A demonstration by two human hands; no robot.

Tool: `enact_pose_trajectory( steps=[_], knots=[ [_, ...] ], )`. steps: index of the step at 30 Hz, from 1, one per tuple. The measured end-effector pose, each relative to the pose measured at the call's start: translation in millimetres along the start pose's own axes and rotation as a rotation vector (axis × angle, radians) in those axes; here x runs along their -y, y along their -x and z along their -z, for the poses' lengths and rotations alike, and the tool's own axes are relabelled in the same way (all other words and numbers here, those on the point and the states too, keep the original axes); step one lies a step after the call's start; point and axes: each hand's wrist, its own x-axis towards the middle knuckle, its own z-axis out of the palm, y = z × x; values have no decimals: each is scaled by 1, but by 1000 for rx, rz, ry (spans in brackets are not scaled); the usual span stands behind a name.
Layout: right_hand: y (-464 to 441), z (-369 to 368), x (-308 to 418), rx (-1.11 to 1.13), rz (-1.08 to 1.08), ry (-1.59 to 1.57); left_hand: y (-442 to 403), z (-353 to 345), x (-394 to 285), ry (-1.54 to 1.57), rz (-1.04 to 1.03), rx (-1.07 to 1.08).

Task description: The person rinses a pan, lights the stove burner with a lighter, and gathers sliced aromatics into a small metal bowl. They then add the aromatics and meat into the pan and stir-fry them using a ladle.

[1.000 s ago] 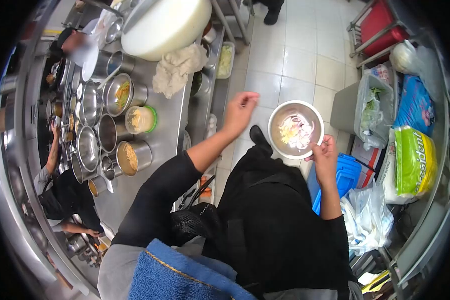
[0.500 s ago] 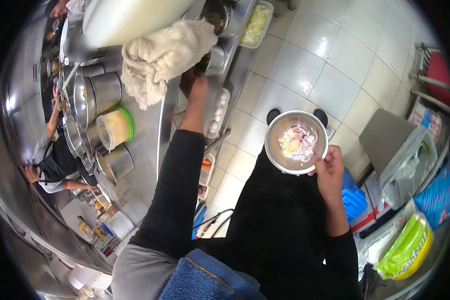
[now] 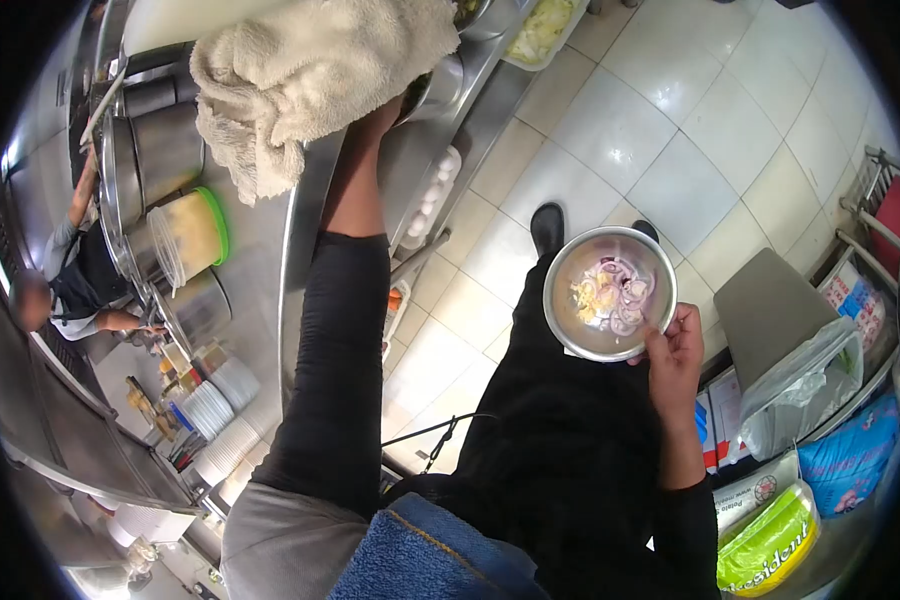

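Observation:
My right hand (image 3: 678, 350) grips the rim of a round metal bowl (image 3: 562, 310), held over my legs. Sliced red onion (image 3: 625, 285) and a small heap of finely chopped, pale yellow bits (image 3: 592, 297) lie inside it. My left arm stretches forward to the steel counter at the upper left. There my left hand (image 3: 375, 125) reaches beside a metal container (image 3: 442, 88) with something dark green in it. A beige towel (image 3: 300, 85) hangs just above that hand. The towel and the container's edge hide my left fingers.
Eggs (image 3: 427, 205) sit in a tray along the counter's lower ledge, with a tub of chopped pale greens (image 3: 542, 30) farther ahead. On the left stand large pots (image 3: 170, 150), a green-rimmed tub (image 3: 185, 240) and another person (image 3: 80, 280). A grey bin (image 3: 780, 330) is at right.
The whole view has shifted, and the towel and counter appear closer. In view, the bowl in my right hand sits slightly farther right. My left hand stays by the metal container.

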Motion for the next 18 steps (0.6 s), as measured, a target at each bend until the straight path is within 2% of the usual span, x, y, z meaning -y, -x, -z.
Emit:
enact_pose_trajectory(
  steps=[2, 4, 8, 10, 11, 18],
  knots=[
    [-2, -1, 0, 10, 3, -2, -4, -6, 1, 51, 78, 119],
    [-2, -4, 2, 7, -27, -16, -6, 2, -29, -268, -232, -66],
    [1, -9, -2, -1, -42, 5, -13, -19, 3, -277, -322, -104],
    [1, -8, -7, -5, -26, -4, -10, -13, -7, -382, -375, -361],
    [1, -9, -7, -6, -27, -1, -9, -10, -10, -384, -361, -415],
    [-4, 1, -12, -8, -19, 29, 7, -1, 8, -138, -174, -177]
  ],
)
